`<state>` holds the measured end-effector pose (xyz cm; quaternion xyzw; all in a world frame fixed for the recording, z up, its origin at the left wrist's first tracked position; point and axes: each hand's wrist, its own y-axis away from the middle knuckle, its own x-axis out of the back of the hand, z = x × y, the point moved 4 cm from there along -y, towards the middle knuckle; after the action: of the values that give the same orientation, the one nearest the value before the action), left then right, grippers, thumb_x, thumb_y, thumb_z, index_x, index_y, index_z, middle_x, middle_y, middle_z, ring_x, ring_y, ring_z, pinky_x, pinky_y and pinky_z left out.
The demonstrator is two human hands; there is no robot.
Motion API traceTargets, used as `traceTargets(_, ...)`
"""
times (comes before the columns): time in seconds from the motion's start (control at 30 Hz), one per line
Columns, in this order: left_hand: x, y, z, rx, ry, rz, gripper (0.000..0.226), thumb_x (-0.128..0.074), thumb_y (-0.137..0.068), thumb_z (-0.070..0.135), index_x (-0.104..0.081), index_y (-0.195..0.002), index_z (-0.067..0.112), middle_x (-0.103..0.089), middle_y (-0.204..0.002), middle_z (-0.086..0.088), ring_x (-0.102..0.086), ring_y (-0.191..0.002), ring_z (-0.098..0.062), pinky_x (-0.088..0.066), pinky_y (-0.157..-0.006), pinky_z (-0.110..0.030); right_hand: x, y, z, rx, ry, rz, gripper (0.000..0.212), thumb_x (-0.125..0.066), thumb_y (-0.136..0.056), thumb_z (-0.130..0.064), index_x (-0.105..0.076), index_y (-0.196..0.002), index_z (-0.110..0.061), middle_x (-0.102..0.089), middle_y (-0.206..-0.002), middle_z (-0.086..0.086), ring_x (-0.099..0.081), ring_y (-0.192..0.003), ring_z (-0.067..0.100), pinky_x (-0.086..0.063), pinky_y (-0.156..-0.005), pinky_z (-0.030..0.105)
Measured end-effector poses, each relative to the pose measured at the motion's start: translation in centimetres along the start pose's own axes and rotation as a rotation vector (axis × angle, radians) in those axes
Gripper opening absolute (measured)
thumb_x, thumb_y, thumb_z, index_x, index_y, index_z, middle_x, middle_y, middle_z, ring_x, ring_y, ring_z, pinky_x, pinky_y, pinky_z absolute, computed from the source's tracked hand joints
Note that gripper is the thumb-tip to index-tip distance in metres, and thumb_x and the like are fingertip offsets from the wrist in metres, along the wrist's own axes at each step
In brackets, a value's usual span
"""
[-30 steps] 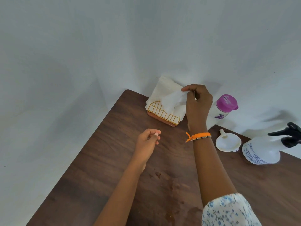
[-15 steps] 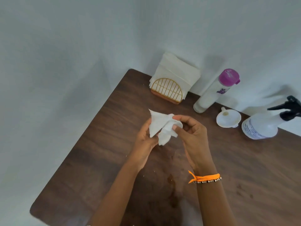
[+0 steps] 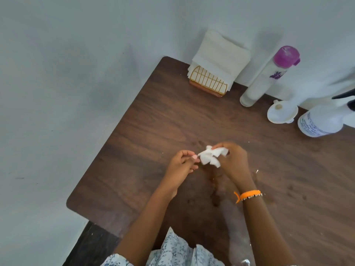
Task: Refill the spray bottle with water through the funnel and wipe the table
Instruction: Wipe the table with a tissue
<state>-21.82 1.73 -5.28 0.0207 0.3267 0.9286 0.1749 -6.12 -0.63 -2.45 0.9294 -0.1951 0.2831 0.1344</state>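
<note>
While crumpled above the stained bench (image 3: 146, 120), tissue (image 3: 269, 157) pinched in right hand (image 3: 233, 162); left hand (image 3: 179, 166) fingertips closed at its edge. Funnel (image 3: 282, 114) between water bottle (image 3: 269, 77) and spray bottle (image 3: 322, 121), far right.

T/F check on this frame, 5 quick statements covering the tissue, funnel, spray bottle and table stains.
1. The right hand holds a crumpled tissue. True.
2. The funnel sits in the spray bottle's neck. False: it rests on the table, beside the spray bottle.
3. The napkin holder stands at the table's far edge by the wall. True.
4. The bottle with the purple cap lies flat on the table. False: it stands on its base.
5. The table is clean in front of the hands. False: dark stains mark the wood below the left hand and the right hand.
</note>
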Motion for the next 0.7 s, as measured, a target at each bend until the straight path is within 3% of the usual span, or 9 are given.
traceTargets(0.13, 1.8, 0.2, -0.8, -0.024, -0.057, 0.14, 0.012, -0.048, -0.094, 0.015, -0.056, -0.088, 0.021, -0.066, -0.083, 0.003, -0.058, -0.07, -0.008, -0.046, -0.069, -0.019, -1.2, -2.5, 0.7, -0.008, 0.114, 0.179, 0.03, -0.053, -0.072, 0.004, -0.07, -0.094, -0.008, -0.062, -0.102, 0.014, -0.059, -0.093, 0.028, -0.034, -0.076, 0.014)
traceTargets(0.23, 2.5, 0.1, -1.1, -0.065, -0.056, 0.237, 0.015, -0.047, -0.093, 0.008, -0.058, -0.088, 0.017, -0.065, -0.078, 0.001, -0.055, -0.066, -0.008, -0.044, -0.058, -0.01, -5.2, -3.3, 0.5, 0.084, 0.237, 0.052, 0.05, -0.042, -0.069, 0.001, -0.06, -0.116, 0.0, -0.054, -0.121, 0.02, -0.051, -0.112, 0.037, -0.032, -0.097, 0.027)
traceTargets(0.33, 2.5, -0.2, -1.1, -0.116, -0.051, 0.309, 0.018, -0.047, -0.091, 0.004, -0.058, -0.084, 0.017, -0.064, -0.073, 0.0, -0.055, -0.063, -0.009, -0.045, -0.063, -0.014, -9.1, -1.4, 0.3, 0.298, 0.405, -0.14, 0.053, -0.038, -0.081, -0.008, -0.048, -0.133, -0.006, -0.049, -0.135, 0.014, -0.044, -0.121, 0.033, -0.025, -0.101, 0.026)
traceTargets(0.4, 2.6, -0.4, -1.0, -0.143, -0.047, 0.331, 0.022, -0.048, -0.09, 0.003, -0.058, -0.079, 0.02, -0.064, -0.072, -0.001, -0.055, -0.063, -0.01, -0.046, -0.069, -0.02, -9.7, 0.9, 0.1, 0.402, 0.424, -0.197, 0.047, -0.035, -0.087, -0.019, -0.053, -0.129, -0.008, -0.054, -0.129, 0.01, -0.041, -0.116, 0.024, -0.041, -0.096, 0.032)
traceTargets(0.43, 2.7, -0.5, -1.0, -0.15, -0.05, 0.334, 0.023, -0.048, -0.09, 0.003, -0.059, -0.078, 0.02, -0.064, -0.072, -0.001, -0.056, -0.064, -0.009, -0.047, -0.07, -0.021, -9.3, 1.9, 0.3, 0.448, 0.437, -0.197, 0.045, -0.036, -0.085, -0.019, -0.059, -0.121, -0.006, -0.058, -0.123, 0.011, -0.041, -0.111, 0.022, -0.05, -0.086, 0.037)
traceTargets(0.5, 2.9, -0.8, -1.2, -0.153, -0.064, 0.332, 0.023, -0.048, -0.09, 0.003, -0.059, -0.079, 0.021, -0.064, -0.072, 0.001, -0.055, -0.064, -0.009, -0.046, -0.069, -0.02, -7.8, 2.5, 1.2, 0.538, 0.499, -0.141, 0.041, -0.038, -0.081, -0.014, -0.066, -0.11, -0.004, -0.063, -0.115, 0.013, -0.042, -0.104, 0.023, -0.054, -0.076, 0.038)
traceTargets(0.6, 2.9, -1.0, -1.4, -0.155, -0.084, 0.321, 0.023, -0.048, -0.091, 0.005, -0.059, -0.08, 0.022, -0.063, -0.072, 0.003, -0.054, -0.063, -0.008, -0.044, -0.061, -0.014, -4.2, -0.4, 3.7, 0.385, 0.508, 0.034, 0.038, -0.039, -0.085, -0.016, -0.067, -0.11, -0.006, -0.065, -0.113, 0.012, -0.043, -0.098, 0.028, -0.042, -0.086, 0.033)
traceTargets(0.7, 2.8, -1.0, -1.7, -0.15, -0.086, 0.326, 0.024, -0.047, -0.091, 0.005, -0.058, -0.079, 0.022, -0.063, -0.071, 0.004, -0.053, -0.061, -0.007, -0.043, -0.058, -0.012, -2.8, -3.8, 3.9, 0.169, 0.519, 0.174, 0.044, -0.033, -0.076, 0.0, -0.067, -0.103, -0.003, -0.064, -0.116, 0.014, -0.048, -0.093, 0.036, -0.047, -0.079, 0.04)
